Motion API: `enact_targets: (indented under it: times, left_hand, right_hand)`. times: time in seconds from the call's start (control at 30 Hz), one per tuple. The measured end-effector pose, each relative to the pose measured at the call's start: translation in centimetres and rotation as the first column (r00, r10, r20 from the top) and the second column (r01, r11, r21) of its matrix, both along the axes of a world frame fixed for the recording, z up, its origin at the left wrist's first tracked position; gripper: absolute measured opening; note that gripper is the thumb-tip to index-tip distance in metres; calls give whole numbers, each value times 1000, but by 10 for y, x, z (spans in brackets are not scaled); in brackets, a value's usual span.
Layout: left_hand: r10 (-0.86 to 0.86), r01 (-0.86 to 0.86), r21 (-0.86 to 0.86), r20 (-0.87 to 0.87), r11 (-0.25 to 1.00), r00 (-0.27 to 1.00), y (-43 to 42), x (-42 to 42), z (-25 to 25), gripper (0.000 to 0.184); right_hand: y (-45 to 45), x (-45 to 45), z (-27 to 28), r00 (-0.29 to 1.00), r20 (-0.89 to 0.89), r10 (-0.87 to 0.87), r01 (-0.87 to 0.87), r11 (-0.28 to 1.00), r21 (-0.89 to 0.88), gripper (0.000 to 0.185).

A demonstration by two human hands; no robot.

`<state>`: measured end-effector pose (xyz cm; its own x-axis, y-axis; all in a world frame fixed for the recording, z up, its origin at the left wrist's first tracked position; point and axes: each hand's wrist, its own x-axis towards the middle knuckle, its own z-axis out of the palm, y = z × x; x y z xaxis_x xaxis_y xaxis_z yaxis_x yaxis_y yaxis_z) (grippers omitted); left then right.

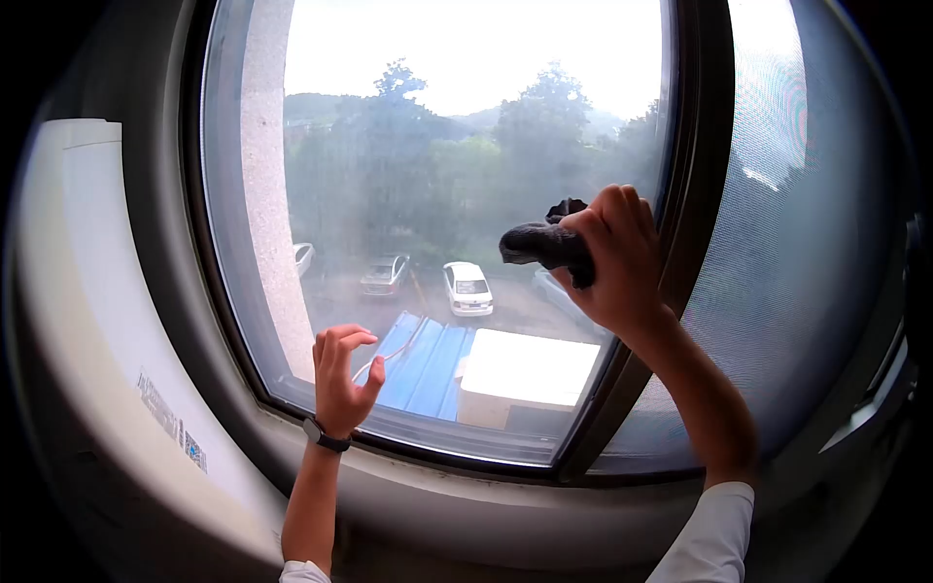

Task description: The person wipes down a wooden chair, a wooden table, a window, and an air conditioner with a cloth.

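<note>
Windowpane (428,175) beside white appliance (102,291); right fingers (614,206) clutch dark cloth (544,246), left fingers (335,342) parted

No words or numbers can be read; the white unit (97,321) at left bears a slanting strip of dark print (158,406), too blurred to make out; just below it sits a small patterned patch (195,453), like a printed code, equally unreadable.

Dark cloth (549,245) in right hand (619,260), left hand (342,384) curled; window (437,209) behind
</note>
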<state>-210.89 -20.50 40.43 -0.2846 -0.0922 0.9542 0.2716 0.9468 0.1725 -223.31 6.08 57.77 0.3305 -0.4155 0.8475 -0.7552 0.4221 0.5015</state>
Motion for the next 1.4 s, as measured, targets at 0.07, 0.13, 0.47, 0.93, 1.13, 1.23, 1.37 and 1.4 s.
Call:
enact_targets:
  times: [0.07,0.13,0.47,0.93,1.13,1.23,1.37,1.4]
  left_hand:
    - [3,-9,-45,-143,999,990,-26,-33,19,22]
    - [-3,-29,-113,-269,993,963,-50,-58,22,22]
    - [-268,198,-233,-322,952,908,-72,-66,16,19]
    - [-296,229,-232,-317,945,901,-72,-67,12,17]
    - [-303,235,-257,-269,937,914,-72,-64,12,19]
    - [-279,210,-242,-300,947,912,-69,-67,16,16]
    - [-241,177,-208,-340,962,909,-65,-68,15,15]
    - [-226,165,-200,-341,966,913,-63,-68,15,15]
  right_hand:
    - [-22,-9,-33,991,-81,-108,115,990,83,30]
    - [-33,-17,-56,945,-241,-219,255,958,130,29]
    - [-76,-30,203,881,-63,-470,276,615,-739,20]
    - [-111,-10,11,943,-124,-308,256,913,-318,33]
    - [-83,-15,-17,884,-314,-345,336,938,-85,46]
    - [-51,-16,19,815,-300,-496,475,868,-143,53]
    - [-20,-30,90,827,-183,-531,434,811,-393,54]
    - [-27,-34,105,808,-161,-567,418,744,-522,36]
